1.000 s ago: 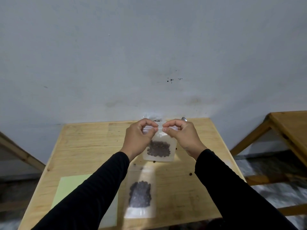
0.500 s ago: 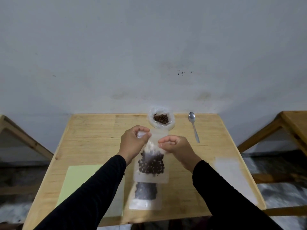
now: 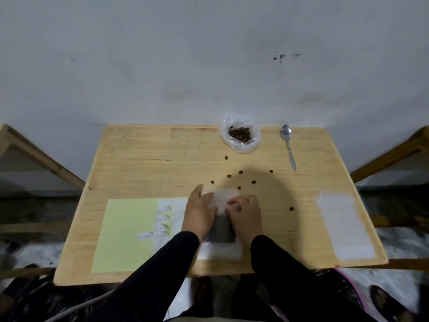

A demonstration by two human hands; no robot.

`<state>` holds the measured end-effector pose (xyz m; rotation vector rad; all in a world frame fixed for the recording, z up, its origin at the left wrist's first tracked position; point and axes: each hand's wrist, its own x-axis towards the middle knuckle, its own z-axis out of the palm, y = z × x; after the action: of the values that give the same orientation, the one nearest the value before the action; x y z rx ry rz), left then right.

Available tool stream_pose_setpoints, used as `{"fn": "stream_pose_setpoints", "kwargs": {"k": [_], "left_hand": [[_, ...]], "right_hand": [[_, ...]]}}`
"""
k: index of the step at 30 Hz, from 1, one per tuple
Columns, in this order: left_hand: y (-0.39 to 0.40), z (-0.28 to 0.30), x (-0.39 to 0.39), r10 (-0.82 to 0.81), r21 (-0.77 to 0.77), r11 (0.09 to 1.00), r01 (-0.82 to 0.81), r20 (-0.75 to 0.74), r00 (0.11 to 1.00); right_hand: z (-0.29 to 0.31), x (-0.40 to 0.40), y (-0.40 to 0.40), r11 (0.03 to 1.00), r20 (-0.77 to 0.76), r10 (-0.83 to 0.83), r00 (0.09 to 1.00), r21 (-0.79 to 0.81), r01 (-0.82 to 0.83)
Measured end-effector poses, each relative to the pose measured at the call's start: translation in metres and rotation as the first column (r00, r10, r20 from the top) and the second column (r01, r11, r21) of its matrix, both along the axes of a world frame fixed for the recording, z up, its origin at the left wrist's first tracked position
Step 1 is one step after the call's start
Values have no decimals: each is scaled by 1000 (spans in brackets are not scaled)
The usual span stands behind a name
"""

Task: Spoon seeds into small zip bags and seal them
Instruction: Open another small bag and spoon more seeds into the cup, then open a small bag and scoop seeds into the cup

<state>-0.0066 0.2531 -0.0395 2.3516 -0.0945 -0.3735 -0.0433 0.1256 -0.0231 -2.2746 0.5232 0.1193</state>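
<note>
Left hand lay flat on a filled zip bag on the wooden table, right hand pressed it with curled fingers, loose seeds scattered beyond, spoon far right.

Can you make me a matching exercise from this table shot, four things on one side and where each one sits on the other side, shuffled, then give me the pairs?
Things
1. spoon
2. open bag of seeds
3. yellow-green sheet
4. filled zip bag

Places
A. under both hands, near the front edge
B. far right of the table, lying alone
C. front left of the table
D. at the far edge, left of the spoon

Pairs: 1-B, 2-D, 3-C, 4-A. The left hand lies flat on the zip bag; the right hand presses it with curled fingers.
</note>
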Motion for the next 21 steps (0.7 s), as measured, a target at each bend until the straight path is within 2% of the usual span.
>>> {"fn": "stream_pose_setpoints", "kwargs": {"k": [1,3,5,7,9,11,13,15,17,20,21], "left_hand": [[1,-3,-1,-40,21,999,40,42,998],[2,-4,-4,-158,100,984,144,147,976],[2,-10,-4,-295,226,942,248,206,933],[0,-7,-5,-473,445,826,347,210,856],[-1,-6,-5,-614,611,669,424,132,778],[-3,-10,-4,-687,710,574,408,146,712],[-6,-5,-3,-717,752,508,419,100,690],[-9,0,-4,-725,713,534,454,110,680],[-16,18,-4,-670,615,617,492,81,738],[-36,21,14,-471,331,866,375,288,834],[-44,20,20,-456,284,882,376,312,833]], "right_hand": [[-4,-2,3,994,39,36,999,-105,-32],[-8,-3,5,981,73,81,994,-184,-67],[-15,-4,1,937,134,236,962,-294,-189],[-18,-8,3,874,89,365,927,-376,-309],[-4,-14,6,817,21,431,902,-434,-380],[2,-17,7,753,5,502,865,-494,-434],[8,-18,5,719,-34,532,846,-508,-473],[9,-18,1,688,-30,546,837,-555,-468],[14,-14,-7,639,-32,549,835,-628,-444],[28,-9,-27,634,19,533,846,-671,-384],[32,-8,-35,644,27,508,861,-676,-358]]}}
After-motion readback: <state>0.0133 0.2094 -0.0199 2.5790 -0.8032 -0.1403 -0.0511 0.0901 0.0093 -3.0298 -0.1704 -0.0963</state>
